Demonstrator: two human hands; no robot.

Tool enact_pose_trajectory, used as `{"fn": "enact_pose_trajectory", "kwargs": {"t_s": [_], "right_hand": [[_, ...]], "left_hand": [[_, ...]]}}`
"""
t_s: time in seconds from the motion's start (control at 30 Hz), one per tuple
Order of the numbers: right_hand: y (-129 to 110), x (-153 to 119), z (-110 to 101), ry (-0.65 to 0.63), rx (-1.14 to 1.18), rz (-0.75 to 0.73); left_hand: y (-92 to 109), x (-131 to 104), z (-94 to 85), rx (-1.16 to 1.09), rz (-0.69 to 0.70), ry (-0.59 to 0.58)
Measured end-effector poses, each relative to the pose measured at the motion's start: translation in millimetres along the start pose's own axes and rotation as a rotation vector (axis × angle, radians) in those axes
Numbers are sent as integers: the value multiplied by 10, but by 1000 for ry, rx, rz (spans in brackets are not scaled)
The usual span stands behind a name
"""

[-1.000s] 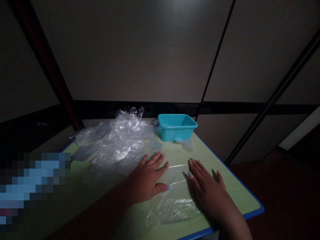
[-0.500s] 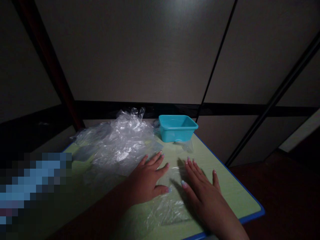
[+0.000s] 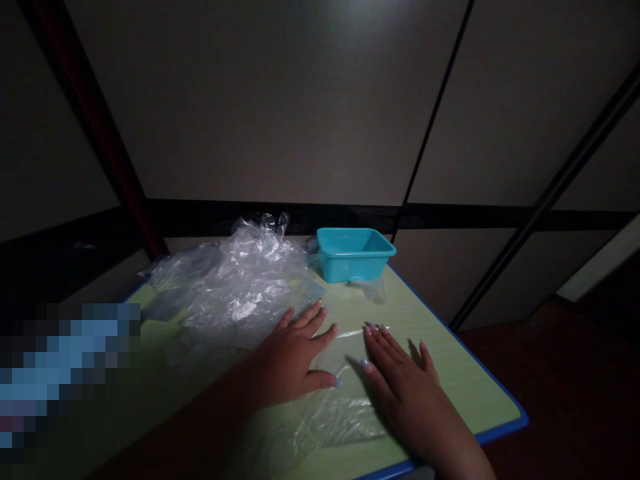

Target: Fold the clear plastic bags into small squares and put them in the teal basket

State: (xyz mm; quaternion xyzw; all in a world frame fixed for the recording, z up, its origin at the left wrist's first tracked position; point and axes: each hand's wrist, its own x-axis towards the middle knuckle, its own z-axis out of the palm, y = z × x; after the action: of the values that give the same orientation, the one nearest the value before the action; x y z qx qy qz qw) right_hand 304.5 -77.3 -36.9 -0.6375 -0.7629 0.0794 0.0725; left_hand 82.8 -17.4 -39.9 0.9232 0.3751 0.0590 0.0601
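Note:
A clear plastic bag (image 3: 345,417) lies spread on the green tabletop, wrinkled toward the near edge. My left hand (image 3: 293,360) rests on its left side, palm down with the fingers spread. Over its right side lies my right hand (image 3: 405,387), also palm down, with the thumb and little finger apart from the other fingers. Neither hand grips anything. Beyond my left hand is a crumpled heap of clear plastic bags (image 3: 245,280). Parts of the flat bag are hidden under my hands.
A turquoise plastic basin (image 3: 355,267) stands at the far corner of the green table (image 3: 465,393), which has a blue edge. A small piece of clear plastic (image 3: 373,291) lies in front of it. Panelled doors (image 3: 280,113) rise behind the table.
My right hand has come down slightly toward me and now lies flatter on the plastic. The bag's far edge shows more clearly. My left hand has hardly moved.

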Motion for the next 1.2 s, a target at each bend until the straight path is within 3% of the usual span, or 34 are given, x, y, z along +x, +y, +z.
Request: {"fn": "enact_pose_trajectory", "kwargs": {"t_s": [0.5,0.8,1.2], "right_hand": [[64,10,23,9,-26,51],[58,4,24,3,-41,51],[85,9,56,31,-39,43]], "left_hand": [[-9,-12,-17,0,-6,-5],[21,26,-79,4,-36,149],[8,6,-19,-57,3,28]]}}
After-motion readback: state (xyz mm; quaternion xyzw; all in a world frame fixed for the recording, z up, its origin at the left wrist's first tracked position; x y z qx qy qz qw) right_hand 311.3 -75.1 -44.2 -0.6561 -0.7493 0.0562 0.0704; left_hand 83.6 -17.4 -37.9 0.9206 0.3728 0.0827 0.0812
